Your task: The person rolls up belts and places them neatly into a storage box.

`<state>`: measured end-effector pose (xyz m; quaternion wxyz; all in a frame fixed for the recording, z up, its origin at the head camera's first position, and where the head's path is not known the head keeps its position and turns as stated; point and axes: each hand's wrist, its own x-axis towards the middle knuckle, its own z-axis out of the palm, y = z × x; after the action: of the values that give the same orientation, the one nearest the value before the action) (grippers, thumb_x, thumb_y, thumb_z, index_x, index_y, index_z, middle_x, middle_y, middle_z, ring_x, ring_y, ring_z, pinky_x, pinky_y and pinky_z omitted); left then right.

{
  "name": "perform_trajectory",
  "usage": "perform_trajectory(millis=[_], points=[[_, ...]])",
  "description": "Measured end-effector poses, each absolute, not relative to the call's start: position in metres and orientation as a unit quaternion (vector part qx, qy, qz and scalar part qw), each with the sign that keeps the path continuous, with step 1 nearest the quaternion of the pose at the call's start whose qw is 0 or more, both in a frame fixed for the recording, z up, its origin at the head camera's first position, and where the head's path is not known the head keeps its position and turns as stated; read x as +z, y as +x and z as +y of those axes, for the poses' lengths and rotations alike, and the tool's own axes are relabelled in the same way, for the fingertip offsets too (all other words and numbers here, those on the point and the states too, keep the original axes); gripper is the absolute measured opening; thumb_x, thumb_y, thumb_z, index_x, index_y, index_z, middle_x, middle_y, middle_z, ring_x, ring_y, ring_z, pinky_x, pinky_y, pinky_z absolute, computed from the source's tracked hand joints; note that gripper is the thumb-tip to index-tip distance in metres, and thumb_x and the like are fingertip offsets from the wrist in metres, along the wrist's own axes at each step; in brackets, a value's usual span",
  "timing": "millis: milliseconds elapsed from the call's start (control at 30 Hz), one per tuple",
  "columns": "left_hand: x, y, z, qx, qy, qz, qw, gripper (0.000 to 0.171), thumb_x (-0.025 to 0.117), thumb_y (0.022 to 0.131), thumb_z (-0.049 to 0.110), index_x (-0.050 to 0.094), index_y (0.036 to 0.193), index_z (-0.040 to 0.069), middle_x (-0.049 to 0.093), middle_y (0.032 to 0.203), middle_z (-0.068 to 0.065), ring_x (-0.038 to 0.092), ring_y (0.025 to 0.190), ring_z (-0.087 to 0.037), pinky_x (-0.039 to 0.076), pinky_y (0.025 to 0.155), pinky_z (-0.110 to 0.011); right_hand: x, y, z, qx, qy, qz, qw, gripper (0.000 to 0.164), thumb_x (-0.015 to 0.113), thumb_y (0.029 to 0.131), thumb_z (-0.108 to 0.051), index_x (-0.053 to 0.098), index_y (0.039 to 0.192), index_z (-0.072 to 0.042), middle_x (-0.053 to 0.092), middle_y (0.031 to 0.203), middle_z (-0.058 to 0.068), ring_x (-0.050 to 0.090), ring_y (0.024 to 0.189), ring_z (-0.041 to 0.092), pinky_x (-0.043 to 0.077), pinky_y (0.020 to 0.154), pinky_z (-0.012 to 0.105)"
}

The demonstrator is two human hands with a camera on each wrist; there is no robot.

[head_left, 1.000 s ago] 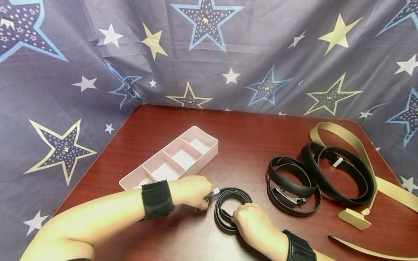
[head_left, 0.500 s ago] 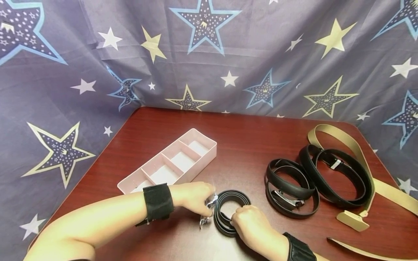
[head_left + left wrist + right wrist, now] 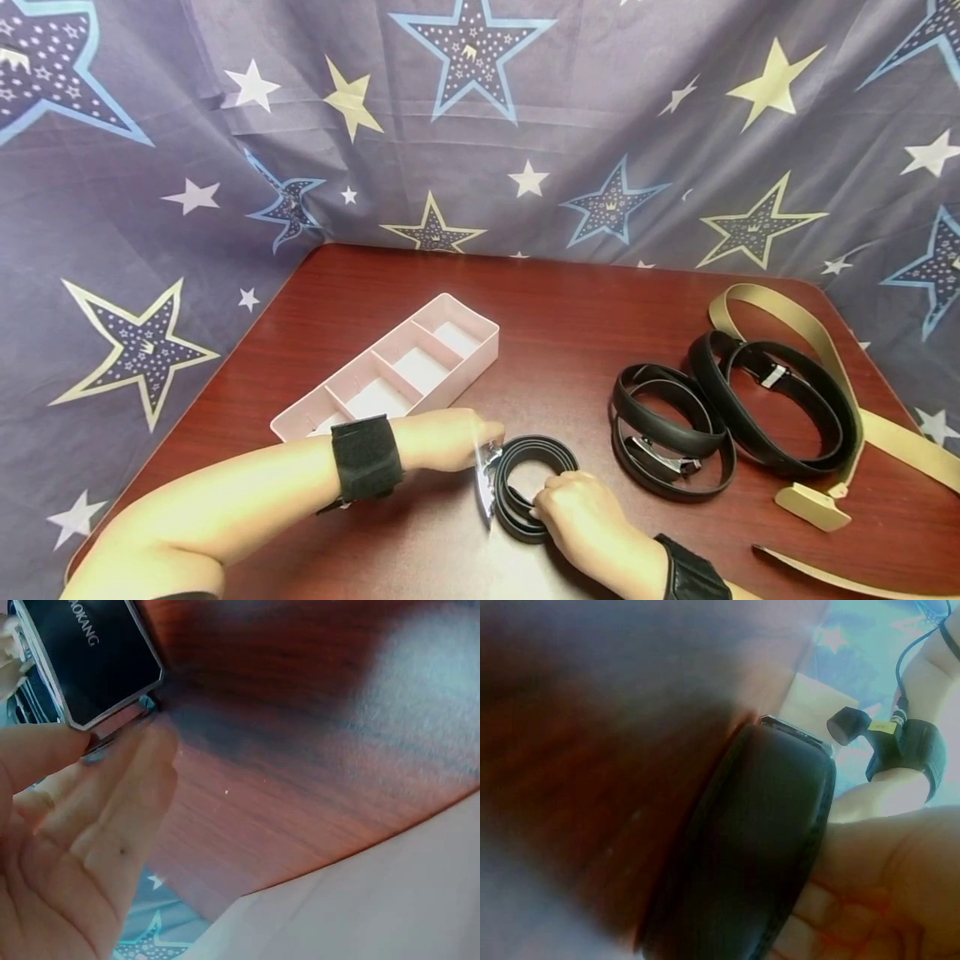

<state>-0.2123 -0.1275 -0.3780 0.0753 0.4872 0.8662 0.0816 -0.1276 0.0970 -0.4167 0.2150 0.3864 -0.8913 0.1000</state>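
A black leather belt (image 3: pixel 534 445) lies coiled in the middle of the table, standing on its edge. My right hand (image 3: pixel 583 510) grips the near right part of the coil, its fingertips inside the ring. In the right wrist view the strap (image 3: pixel 750 832) curves past the palm. At the coil's left side, my left hand (image 3: pixel 447 440) pinches the silver-edged buckle (image 3: pixel 485 490). The left wrist view shows the thumb at one edge of the buckle's black lettered plate (image 3: pixel 97 660), with the other fingers stretched beneath.
Behind the left forearm stands a pink tray (image 3: pixel 472 367) with several compartments. To the right are two coiled black belts (image 3: pixel 671 421) (image 3: pixel 795 446) and a tan belt (image 3: pixel 888 437) with a gold buckle (image 3: pixel 812 507). A star-patterned cloth (image 3: pixel 480 150) hangs behind the table.
The left hand has turned the buckle, which earlier stuck out in pieces at the left, so that it now lies against the coil's left side. The right hand keeps its hold.
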Motion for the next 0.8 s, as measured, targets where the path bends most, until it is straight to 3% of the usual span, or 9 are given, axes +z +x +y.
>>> perform_trajectory(millis=[67, 200, 333, 633, 800], points=[[-0.3788, -0.2133, -0.1259, 0.075, 0.497, 0.863, 0.057, 0.011, 0.069, 0.086, 0.003, 0.061, 0.088, 0.011, 0.067, 0.08, 0.0, 0.067, 0.076, -0.015, 0.054, 0.072, -0.023, -0.4163, -0.1274, 0.0972, 0.099, 0.384, -0.892, 0.217, 0.025, 0.081, 0.076, -0.016, 0.062, 0.061, -0.019, 0.057, 0.06, -0.009, 0.062, 0.064, 0.014, 0.043, 0.061, 0.027], [-0.3783, -0.2144, -0.1221, 0.085, 0.491, 0.864, 0.074, 0.012, 0.066, 0.09, 0.004, 0.06, 0.094, 0.013, 0.07, 0.084, 0.001, 0.069, 0.081, -0.015, 0.056, 0.075, -0.025, -0.4158, -0.1265, 0.0971, 0.095, 0.381, -0.891, 0.226, 0.027, 0.081, 0.074, -0.015, 0.06, 0.059, -0.019, 0.056, 0.059, -0.009, 0.061, 0.063, 0.014, 0.043, 0.06, 0.027], [-0.3753, -0.215, -0.1209, 0.072, 0.503, 0.858, 0.073, 0.013, 0.066, 0.09, 0.005, 0.06, 0.094, 0.016, 0.07, 0.081, 0.004, 0.071, 0.079, -0.016, 0.056, 0.072, -0.026, -0.4147, -0.126, 0.0969, 0.086, 0.374, -0.897, 0.219, 0.027, 0.081, 0.075, -0.016, 0.059, 0.059, -0.019, 0.054, 0.059, -0.009, 0.061, 0.063, 0.014, 0.043, 0.06, 0.028], [-0.3751, -0.2113, -0.1202, 0.01, 0.539, 0.842, 0.031, 0.018, 0.066, 0.087, 0.005, 0.056, 0.079, 0.017, 0.059, 0.065, 0.006, 0.058, 0.06, -0.013, 0.045, 0.056, -0.025, -0.4176, -0.1242, 0.095, 0.083, 0.366, -0.899, 0.224, 0.029, 0.082, 0.075, -0.018, 0.057, 0.059, -0.018, 0.054, 0.057, -0.006, 0.059, 0.058, 0.016, 0.042, 0.056, 0.03], [-0.3714, -0.2078, -0.1191, -0.009, 0.535, 0.844, 0.029, 0.019, 0.066, 0.086, 0.004, 0.055, 0.078, 0.017, 0.06, 0.063, 0.006, 0.057, 0.059, -0.013, 0.046, 0.056, -0.026, -0.4159, -0.1252, 0.0941, 0.083, 0.351, -0.905, 0.223, 0.032, 0.081, 0.073, -0.016, 0.055, 0.056, -0.017, 0.055, 0.057, -0.005, 0.059, 0.056, 0.017, 0.041, 0.053, 0.031]])
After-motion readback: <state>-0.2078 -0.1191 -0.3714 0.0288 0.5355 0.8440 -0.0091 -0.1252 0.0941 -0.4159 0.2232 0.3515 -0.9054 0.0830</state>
